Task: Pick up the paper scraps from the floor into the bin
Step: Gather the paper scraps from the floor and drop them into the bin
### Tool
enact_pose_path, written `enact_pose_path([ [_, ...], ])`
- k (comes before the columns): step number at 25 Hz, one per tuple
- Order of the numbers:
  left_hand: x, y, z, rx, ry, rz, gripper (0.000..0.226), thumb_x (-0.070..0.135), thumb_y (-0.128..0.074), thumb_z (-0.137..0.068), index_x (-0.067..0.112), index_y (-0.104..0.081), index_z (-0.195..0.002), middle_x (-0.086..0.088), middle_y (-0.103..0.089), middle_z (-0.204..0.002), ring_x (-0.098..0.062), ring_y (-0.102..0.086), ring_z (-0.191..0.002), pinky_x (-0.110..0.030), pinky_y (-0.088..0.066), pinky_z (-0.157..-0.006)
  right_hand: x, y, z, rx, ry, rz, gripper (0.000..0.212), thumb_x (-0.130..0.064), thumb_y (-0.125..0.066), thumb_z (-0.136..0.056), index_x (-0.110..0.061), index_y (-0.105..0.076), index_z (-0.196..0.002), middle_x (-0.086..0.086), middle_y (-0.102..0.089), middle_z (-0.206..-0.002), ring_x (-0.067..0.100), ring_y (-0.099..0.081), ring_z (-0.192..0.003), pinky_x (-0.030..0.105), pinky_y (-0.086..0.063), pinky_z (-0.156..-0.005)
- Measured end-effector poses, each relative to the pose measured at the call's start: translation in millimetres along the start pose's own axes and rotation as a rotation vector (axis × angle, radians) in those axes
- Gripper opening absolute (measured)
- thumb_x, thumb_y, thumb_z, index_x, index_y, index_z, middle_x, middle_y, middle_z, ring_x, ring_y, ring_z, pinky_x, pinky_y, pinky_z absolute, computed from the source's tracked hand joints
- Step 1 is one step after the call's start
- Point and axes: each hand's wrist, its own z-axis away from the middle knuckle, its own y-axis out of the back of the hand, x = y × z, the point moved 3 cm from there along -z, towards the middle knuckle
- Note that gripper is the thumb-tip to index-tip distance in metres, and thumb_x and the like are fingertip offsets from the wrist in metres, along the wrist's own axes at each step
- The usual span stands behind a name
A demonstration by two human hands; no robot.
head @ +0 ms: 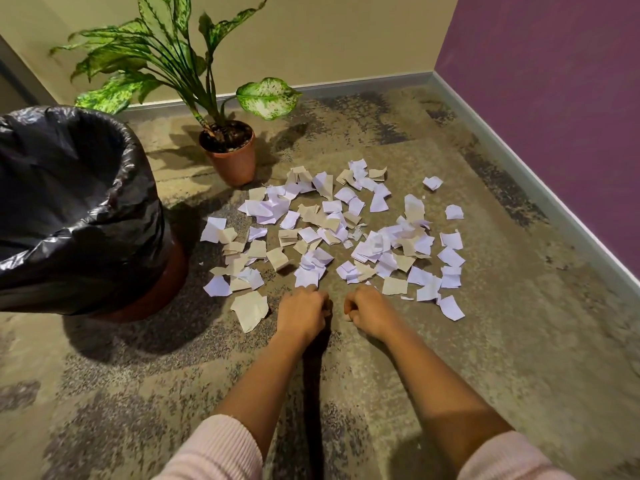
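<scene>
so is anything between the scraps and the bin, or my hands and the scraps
Nothing visible. The paper scraps lie on bare carpet right of the bin; the potted plant stands behind the pile, off that path. The left hand and right hand are at the pile's near edge, nothing between.

A pale pink ribbed-knit left sleeve (pixel 214 452) is worn on the left arm; fine lengthwise ribs are seen in the soft fabric, and the cuff edge is rounded and slightly bunched. A matching pale pink ribbed-knit right sleeve (pixel 509 459) is worn on the right arm, with the same ribs, partly cut off by the bottom edge of the view. Both sleeves are ended near the elbow, with the forearms left bare below. The left hand (pixel 301 311) and right hand (pixel 367 311) are shown bare. The rest of the garment is out of view.
</scene>
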Motion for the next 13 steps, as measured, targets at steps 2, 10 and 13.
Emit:
enact_pose_path([
  [2, -0.2, 0.1, 0.7, -0.006, -0.008, -0.008, 0.022, 0.029, -0.054, -0.091, 0.021, -0.063, -0.110, -0.004, -0.060, -0.109, -0.027, -0.056, -0.106, -0.039, -0.041, -0.086, -5.3, 4.5, -2.5, -0.011, 0.014, 0.011, 0.016, -0.004, -0.060, -0.081, -0.018, -0.068, -0.080, 0.004, -0.062, -0.096, 0.024, -0.062, -0.089, 0.037, -0.054, -0.077],
  [10, -39.1, 21.1, 18.2, 0.136, 0.089, 0.059, 0.022, 0.034, -0.050, -0.093, 0.020, -0.064, -0.103, 0.000, -0.060, -0.107, -0.023, -0.055, -0.106, -0.039, -0.037, -0.087, -31.2, 15.1, -16.2, 0.041, -0.054, -0.085, 0.018, -0.006, -0.053, -0.083, -0.021, -0.063, -0.080, 0.007, -0.067, -0.089, 0.025, -0.063, -0.082, 0.041, -0.056, -0.077],
  [13, -62.7, 36.4, 25.6, 0.198, 0.169, 0.058, 0.024, 0.035, -0.050, -0.093, 0.024, -0.067, -0.107, 0.001, -0.059, -0.112, -0.022, -0.051, -0.110, -0.040, -0.037, -0.090, -44.2, 18.5, -22.1, 0.048, -0.028, -0.078, 0.020, -0.005, -0.053, -0.084, -0.015, -0.069, -0.091, 0.011, -0.069, -0.097, 0.029, -0.064, -0.089, 0.040, -0.055, -0.080],
])
